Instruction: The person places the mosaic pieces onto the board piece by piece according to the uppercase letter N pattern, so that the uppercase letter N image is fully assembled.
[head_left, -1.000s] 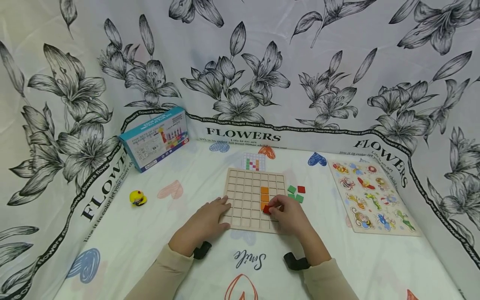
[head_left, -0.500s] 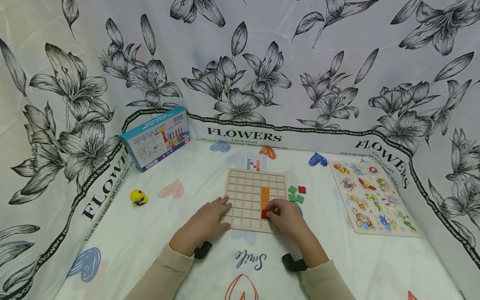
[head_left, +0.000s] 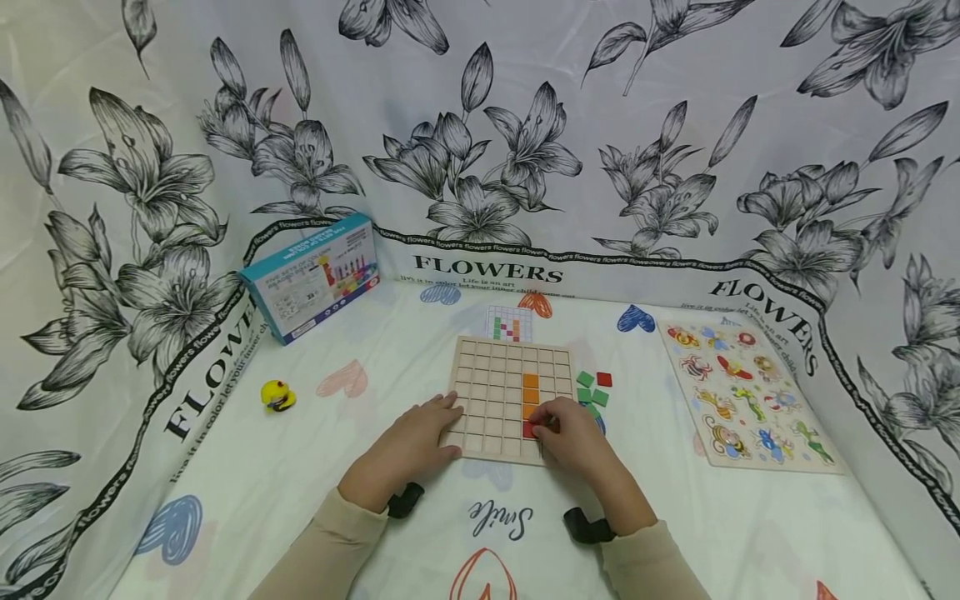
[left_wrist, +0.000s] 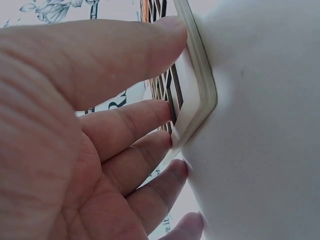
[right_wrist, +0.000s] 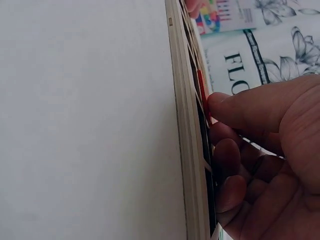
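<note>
A wooden grid board [head_left: 486, 400] lies on the cloth. A column of orange tiles [head_left: 531, 395] sits in its squares. My right hand [head_left: 576, 437] pinches a red tile [head_left: 528, 430] at the square just below that column; in the right wrist view, thumb and forefinger are at the edge of this red tile [right_wrist: 202, 90]. My left hand [head_left: 408, 446] rests at the board's left side. Its fingers are spread, and the left wrist view shows the thumb [left_wrist: 167, 42] and fingertips touching the board's rim [left_wrist: 202, 92].
Several green tiles [head_left: 584, 396] and a loose red tile [head_left: 603, 379] lie right of the board. Behind it is a small pattern card [head_left: 508, 323]. A picture puzzle board [head_left: 750, 396] is farther right. A yellow toy duck [head_left: 277, 396] and a blue-topped box [head_left: 315, 279] stand left.
My right hand has moved slightly down and left with the red tile, from overlapping the lowest orange tile to the square below. The tile now lies flatter. My left hand stays still.
</note>
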